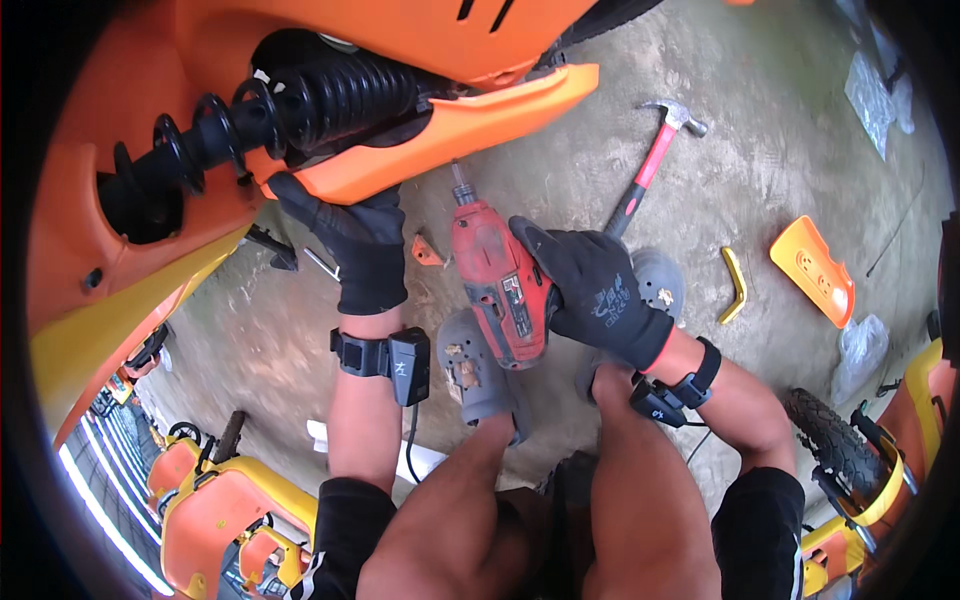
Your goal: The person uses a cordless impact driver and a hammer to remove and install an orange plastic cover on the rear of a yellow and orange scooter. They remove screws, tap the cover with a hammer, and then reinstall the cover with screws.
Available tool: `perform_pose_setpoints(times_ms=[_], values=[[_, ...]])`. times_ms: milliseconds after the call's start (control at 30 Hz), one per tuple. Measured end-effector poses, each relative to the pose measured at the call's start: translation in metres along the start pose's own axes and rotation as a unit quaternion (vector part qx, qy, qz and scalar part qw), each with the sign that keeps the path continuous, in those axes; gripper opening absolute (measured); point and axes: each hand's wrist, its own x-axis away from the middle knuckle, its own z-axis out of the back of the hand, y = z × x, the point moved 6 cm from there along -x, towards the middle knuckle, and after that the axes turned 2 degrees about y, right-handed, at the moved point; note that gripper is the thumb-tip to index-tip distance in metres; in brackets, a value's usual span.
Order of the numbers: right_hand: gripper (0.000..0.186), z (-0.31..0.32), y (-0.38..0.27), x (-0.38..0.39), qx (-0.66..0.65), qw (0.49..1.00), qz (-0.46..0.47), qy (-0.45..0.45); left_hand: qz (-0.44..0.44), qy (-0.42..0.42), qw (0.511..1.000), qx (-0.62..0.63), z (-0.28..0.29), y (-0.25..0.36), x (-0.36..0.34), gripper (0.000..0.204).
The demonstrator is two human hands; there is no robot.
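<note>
My right hand (605, 295), in a black glove, is wrapped round a red and black cordless power driver (492, 265). The driver's bit points up toward an orange plastic panel (470, 135), just short of its lower edge. My left hand (355, 235), also gloved in black, grips the near left end of this panel, thumb on the edge and the other fingers partly hidden. Behind the panel runs a black coil-spring shock absorber (225, 130), set in a large orange vehicle body (150, 60).
On the concrete floor lie a claw hammer (650, 165), a yellow angled piece (735, 285), an orange plastic cover (812, 270), a small orange part (427, 250) and clear plastic bags (868, 105). My grey clogs (470, 370) stand below the driver. More orange-yellow vehicles (220, 520) stand behind.
</note>
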Motion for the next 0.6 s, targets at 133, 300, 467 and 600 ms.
perform_pose_setpoints(times_ms=[133, 300, 467, 600], values=[[0.087, -0.014, 0.007, 0.005, 0.009, 1.0, -0.006, 0.0, -0.146, -0.013, 0.984, -0.096, 0.004, 0.001, 0.008, 0.072], [0.087, -0.025, 0.008, 0.012, -0.013, 1.0, 0.015, -0.014, -0.148, -0.023, 0.98, -0.128, 0.02, -0.003, 0.01, 0.068], [0.085, -0.032, 0.013, 0.013, 0.002, 1.0, 0.007, -0.014, 0.045, 0.039, 0.998, -0.029, 0.034, -0.035, 0.013, 0.066], [0.081, -0.031, 0.015, 0.012, 0.03, 0.999, -0.005, 0.009, 0.125, 0.079, 0.988, 0.049, 0.039, -0.039, 0.013, 0.07]])
